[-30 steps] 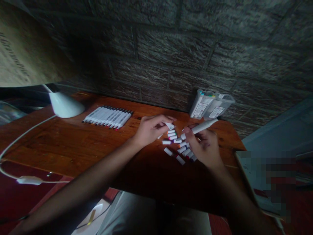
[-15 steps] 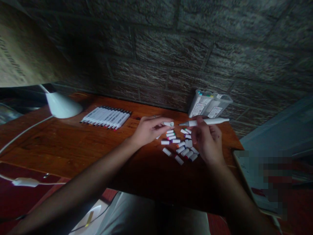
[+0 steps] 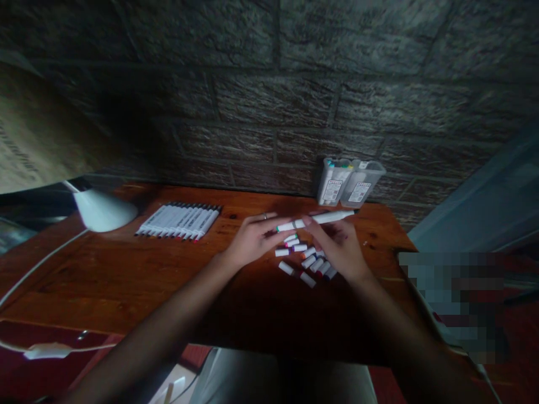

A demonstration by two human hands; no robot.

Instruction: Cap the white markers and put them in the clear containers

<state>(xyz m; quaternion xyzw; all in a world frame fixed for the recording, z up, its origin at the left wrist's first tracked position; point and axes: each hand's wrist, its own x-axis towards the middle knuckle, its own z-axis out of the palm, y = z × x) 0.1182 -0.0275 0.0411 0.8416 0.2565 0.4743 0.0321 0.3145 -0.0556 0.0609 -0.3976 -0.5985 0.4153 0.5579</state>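
Note:
My left hand (image 3: 252, 240) pinches a white marker cap (image 3: 287, 226) with a green end and holds it against the tip of a white marker (image 3: 330, 216). My right hand (image 3: 339, 249) grips that marker's barrel, which lies level and points left. Both hands hover over a heap of several loose white caps (image 3: 306, 261) on the wooden table (image 3: 126, 269). A row of several capped white markers (image 3: 179, 220) lies side by side at the back left of the table.
A clear marker case (image 3: 349, 182) stands against the brick wall at the back right. A white lamp base (image 3: 101, 209) with its cable (image 3: 29, 269) sits at the left. A blurred flat object (image 3: 450, 297) lies off the right edge.
My hands have come together: the cap in my left hand now meets the tip of the marker in my right hand. The marker swung from tilted to level. The view tilted down slightly.

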